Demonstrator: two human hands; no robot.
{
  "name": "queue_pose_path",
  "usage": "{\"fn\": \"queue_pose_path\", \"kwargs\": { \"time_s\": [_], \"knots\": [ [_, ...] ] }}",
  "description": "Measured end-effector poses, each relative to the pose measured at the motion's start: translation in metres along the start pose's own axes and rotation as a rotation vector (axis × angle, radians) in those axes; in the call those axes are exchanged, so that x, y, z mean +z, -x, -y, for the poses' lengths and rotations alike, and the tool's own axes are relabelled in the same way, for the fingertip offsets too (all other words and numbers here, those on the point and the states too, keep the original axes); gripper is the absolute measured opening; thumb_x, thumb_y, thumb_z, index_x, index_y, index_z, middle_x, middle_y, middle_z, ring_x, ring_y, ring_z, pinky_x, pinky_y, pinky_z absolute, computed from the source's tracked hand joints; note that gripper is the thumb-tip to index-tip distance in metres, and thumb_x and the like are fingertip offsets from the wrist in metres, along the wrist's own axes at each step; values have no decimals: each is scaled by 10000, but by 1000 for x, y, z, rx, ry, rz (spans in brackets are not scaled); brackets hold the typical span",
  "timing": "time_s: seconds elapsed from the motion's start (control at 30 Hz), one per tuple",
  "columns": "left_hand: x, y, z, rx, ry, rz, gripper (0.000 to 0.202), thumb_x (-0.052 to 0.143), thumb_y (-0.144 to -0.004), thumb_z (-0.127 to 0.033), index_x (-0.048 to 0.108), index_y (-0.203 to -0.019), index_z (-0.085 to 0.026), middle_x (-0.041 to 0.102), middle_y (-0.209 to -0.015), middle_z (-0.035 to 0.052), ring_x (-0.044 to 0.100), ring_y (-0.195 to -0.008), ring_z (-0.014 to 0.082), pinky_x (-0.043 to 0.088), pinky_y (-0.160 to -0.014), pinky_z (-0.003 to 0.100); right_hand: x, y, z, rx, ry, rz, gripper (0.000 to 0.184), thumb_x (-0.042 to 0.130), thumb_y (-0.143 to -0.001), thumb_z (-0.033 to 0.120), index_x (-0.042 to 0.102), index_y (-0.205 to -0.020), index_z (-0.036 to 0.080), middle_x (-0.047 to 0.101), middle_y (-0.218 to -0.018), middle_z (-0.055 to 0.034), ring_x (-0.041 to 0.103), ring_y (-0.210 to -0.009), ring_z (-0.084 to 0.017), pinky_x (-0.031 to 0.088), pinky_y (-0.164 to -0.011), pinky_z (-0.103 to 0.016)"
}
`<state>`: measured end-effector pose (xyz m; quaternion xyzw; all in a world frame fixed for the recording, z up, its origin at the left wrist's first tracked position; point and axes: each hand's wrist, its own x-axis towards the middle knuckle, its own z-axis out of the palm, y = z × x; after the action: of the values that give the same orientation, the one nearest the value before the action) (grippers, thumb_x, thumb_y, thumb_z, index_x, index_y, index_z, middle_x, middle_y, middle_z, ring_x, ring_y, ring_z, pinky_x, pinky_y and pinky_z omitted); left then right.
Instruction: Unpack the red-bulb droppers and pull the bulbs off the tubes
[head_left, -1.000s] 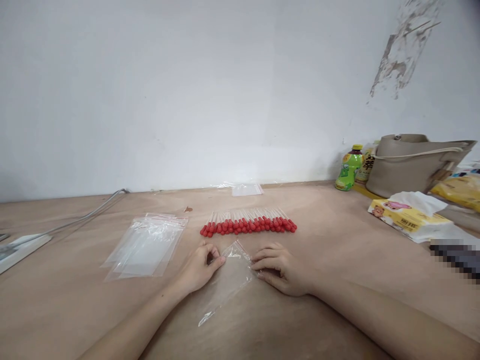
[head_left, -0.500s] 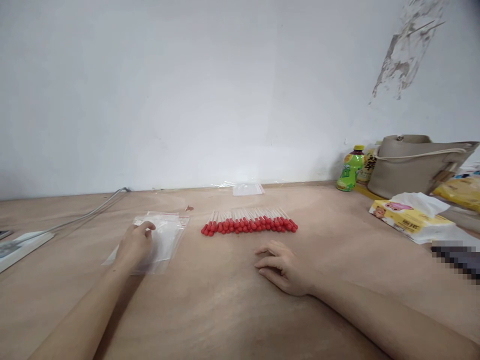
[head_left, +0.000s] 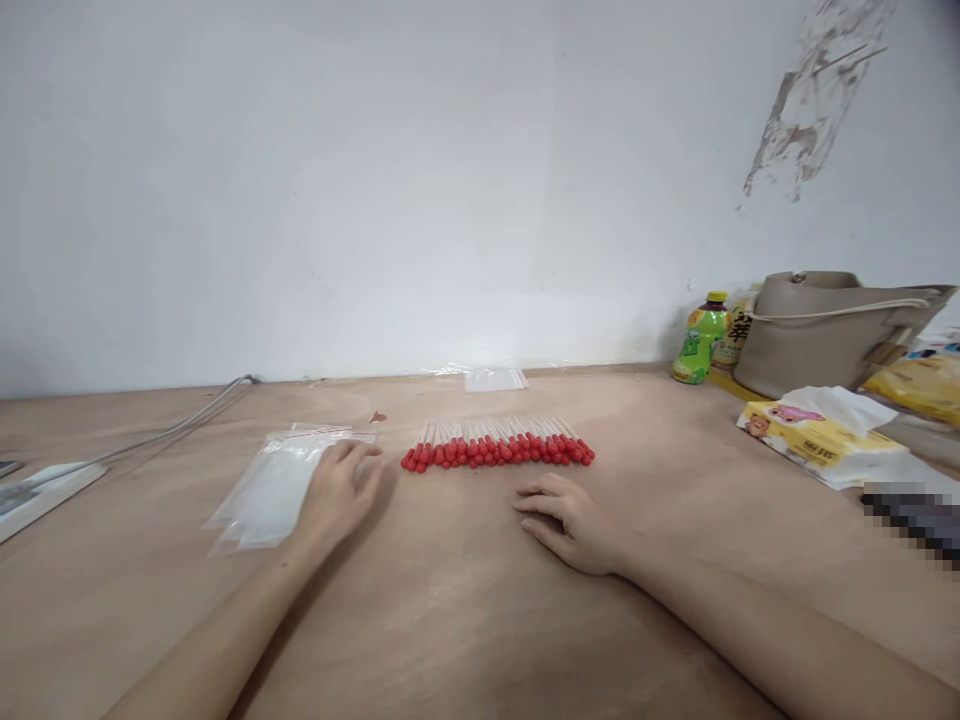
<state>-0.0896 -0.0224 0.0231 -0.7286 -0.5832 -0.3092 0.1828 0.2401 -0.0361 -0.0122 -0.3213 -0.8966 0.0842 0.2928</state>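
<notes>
Several clear zip-lock bags (head_left: 274, 490) lie in a loose stack on the left of the table. My left hand (head_left: 337, 495) is over the right edge of that stack, fingers apart and nothing seen in them. To its right, a row of red-tipped sticks like large matches (head_left: 499, 450) lies side by side, the red heads toward me and the pale stems toward the wall. My right hand (head_left: 570, 522) rests on the table just in front of the row's right half. Its fingers are loosely spread, and it holds nothing that I can see.
A flat clear bag (head_left: 496, 379) lies by the wall. At the right stand a green bottle (head_left: 701, 338), a beige handbag (head_left: 821, 335) and a yellow tissue pack (head_left: 814, 440). A grey cable (head_left: 187, 423) crosses the table's left side, near a white flat object (head_left: 52, 500).
My left hand has moved right, from the middle of the bag stack to its right edge near the sticks. The right hand has shifted only slightly.
</notes>
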Motion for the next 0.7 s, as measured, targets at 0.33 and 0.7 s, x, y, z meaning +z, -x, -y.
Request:
{"fn": "queue_pose_path", "kwargs": {
  "time_s": [0.33, 0.7],
  "knots": [
    [37, -11, -32, 195, 181, 28, 212, 474, -825, -307, 563, -973, -185, 565, -943, 60, 520, -894, 208, 428, -805, 347, -3, -2, -3, 73, 1, 14, 306, 474, -830, 266, 590, -1103, 190, 564, -1118, -90, 502, -1033, -205, 422, -896, -370],
    [45, -15, -31, 149, 306, -154, 151, 449, -854, -245, 581, -887, -180, 604, -837, 39, 556, -806, 171, 453, -750, 317, -3, -2, -4, 66, 3, 12, 297, 471, -830, 263, 589, -1093, 192, 560, -1117, -90, 504, -1026, -208, 422, -887, -379]
  ]
}}
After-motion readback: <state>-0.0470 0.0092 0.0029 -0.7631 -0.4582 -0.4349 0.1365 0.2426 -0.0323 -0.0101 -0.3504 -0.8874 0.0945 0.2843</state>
